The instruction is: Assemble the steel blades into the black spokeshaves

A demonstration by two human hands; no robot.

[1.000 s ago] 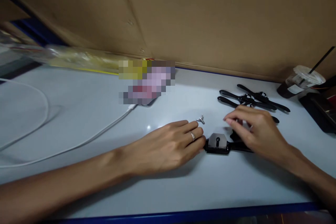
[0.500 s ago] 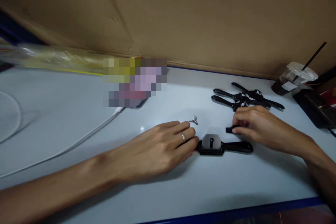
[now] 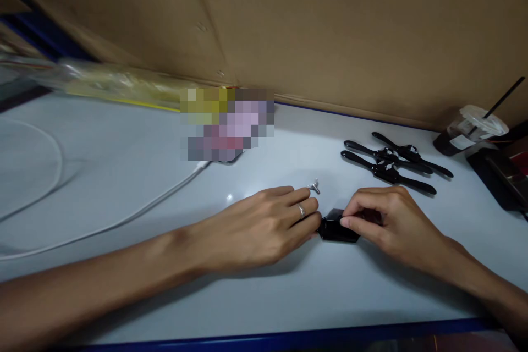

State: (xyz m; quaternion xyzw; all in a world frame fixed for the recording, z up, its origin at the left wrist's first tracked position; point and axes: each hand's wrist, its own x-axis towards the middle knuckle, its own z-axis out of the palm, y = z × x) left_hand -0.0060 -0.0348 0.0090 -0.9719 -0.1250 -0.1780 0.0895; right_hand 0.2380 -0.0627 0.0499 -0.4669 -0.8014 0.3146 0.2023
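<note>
A black metal spokeshave [image 3: 339, 233] lies on the white table. My left hand [image 3: 268, 225], with a ring on one finger, is closed around its left handle and hides it. My right hand [image 3: 390, 217] pinches a small black cap piece [image 3: 336, 216] over the spokeshave's middle, where the blade sits. The fingers cover much of the cap and the right handle, so I cannot tell how fully the cap rests on the blade. Just behind the left fingertips lie small silver screws [image 3: 315, 187].
Several assembled black spokeshaves [image 3: 388, 171] lie at the back right. Beyond them stand a lidded drink cup [image 3: 470, 132] with a straw and a dark box-like object [image 3: 495, 181]. A white cable [image 3: 165, 195] runs to a blurred-out item [image 3: 231, 132]. A cardboard wall [image 3: 330, 33] rises behind.
My right hand has moved left and down, bringing the black cap onto the spokeshave's blade area. My left hand keeps its hold. The view has shifted slightly.
</note>
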